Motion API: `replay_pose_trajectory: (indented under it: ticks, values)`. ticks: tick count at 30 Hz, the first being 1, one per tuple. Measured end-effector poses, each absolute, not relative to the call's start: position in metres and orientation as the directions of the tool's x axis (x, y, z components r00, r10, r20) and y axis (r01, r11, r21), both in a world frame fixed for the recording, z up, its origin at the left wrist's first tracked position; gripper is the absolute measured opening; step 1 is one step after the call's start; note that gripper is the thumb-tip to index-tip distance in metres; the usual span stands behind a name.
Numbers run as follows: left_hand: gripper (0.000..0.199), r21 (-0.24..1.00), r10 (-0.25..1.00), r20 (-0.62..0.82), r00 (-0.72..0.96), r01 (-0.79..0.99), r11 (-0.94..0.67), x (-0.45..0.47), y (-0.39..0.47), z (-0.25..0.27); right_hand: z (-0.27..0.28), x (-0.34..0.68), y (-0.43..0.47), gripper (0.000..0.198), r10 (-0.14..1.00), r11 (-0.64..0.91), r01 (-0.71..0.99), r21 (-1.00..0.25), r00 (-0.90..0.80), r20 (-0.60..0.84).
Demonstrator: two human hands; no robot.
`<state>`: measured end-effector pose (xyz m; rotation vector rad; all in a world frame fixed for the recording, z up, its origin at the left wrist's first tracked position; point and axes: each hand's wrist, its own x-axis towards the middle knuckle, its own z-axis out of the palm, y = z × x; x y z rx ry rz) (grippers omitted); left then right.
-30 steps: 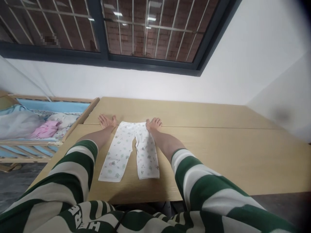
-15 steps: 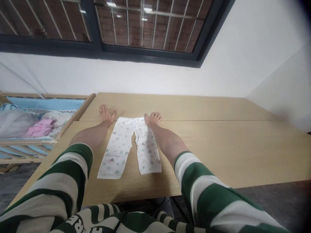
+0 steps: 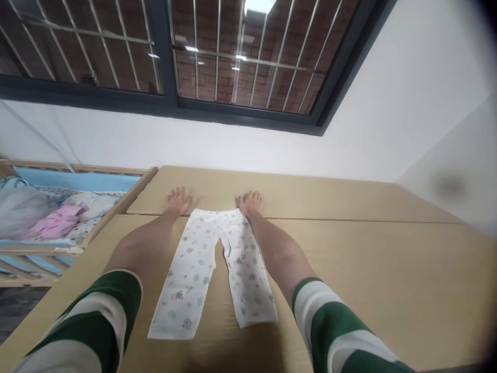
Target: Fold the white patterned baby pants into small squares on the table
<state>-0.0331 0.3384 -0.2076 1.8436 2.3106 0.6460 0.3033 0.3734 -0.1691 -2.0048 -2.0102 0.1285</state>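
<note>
A pair of white baby trousers [image 3: 194, 280] with a small printed pattern lies flat, waistband toward the wall and legs spread toward me. My left hand [image 3: 178, 201] rests on the wooden tabletop [image 3: 341, 269] just beyond the left end of the waistband, its fingers spread and nothing in it. At the waistband's right corner is my right hand [image 3: 249, 202], laid down with fingers apart. Its inner side touches or nearly touches the cloth; exactly how much is hard to see.
To the left stands a wooden cot [image 3: 143, 189] with blue lining, holding a pink cloth [image 3: 56, 221] and pale bedding. A white wall [image 3: 217, 150] and a dark-framed barred window [image 3: 248, 115] rise behind the table. A seam runs across the tabletop.
The view has tilted up and come closer, so the trousers look larger and lower. My left hand has shifted slightly right, toward the waistband. Both hands stay on the table.
</note>
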Motion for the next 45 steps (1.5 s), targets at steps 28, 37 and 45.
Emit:
replay_pose_trajectory:
  ticks: [28, 37, 45]
  values:
    - [0.103, 0.388, 0.924, 0.200, -0.326, 0.892, 0.231, -0.040, 0.444, -0.223, -0.190, 0.314, 0.488, 0.086, 0.986, 0.149, 0.968, -0.203, -0.130, 0.108]
    - [0.101, 0.367, 0.930, 0.174, -0.323, 0.898, 0.243, -0.042, 0.442, -0.227, -0.191, 0.314, 0.479, 0.083, 0.987, 0.159, 0.969, -0.191, -0.155, 0.034]
    - [0.086, 0.351, 0.936, 0.153, -0.318, 0.903, 0.249, -0.043, 0.432, -0.233, -0.192, 0.318, 0.469, 0.076, 0.987, 0.156, 0.966, -0.209, -0.159, 0.002]
